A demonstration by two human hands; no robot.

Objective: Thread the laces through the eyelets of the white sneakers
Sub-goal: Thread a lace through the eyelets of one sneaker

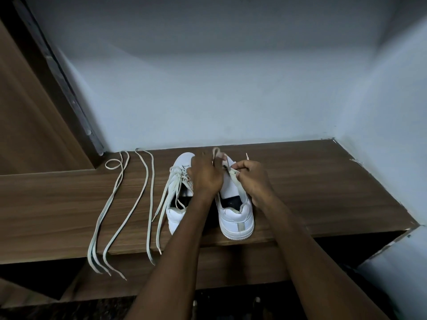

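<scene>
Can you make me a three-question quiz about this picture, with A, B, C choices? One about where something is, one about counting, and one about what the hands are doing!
1. Where do the loose laces lie?
A. left of the shoes
B. inside a shoe
C. right of the shoes

2. How many white shoes stand on the wooden shelf?
A. one
B. two
C. three

3. What is the right hand doing?
A. resting flat on the shelf
B. pinching a lace at the right shoe
C. holding a brush

Answers:
1. A, they stretch along the wood left of the left shoe.
2. B, the pair stands side by side.
3. B, its fingers curl round the lace over the shoe, while the left hand works beside it.
</scene>
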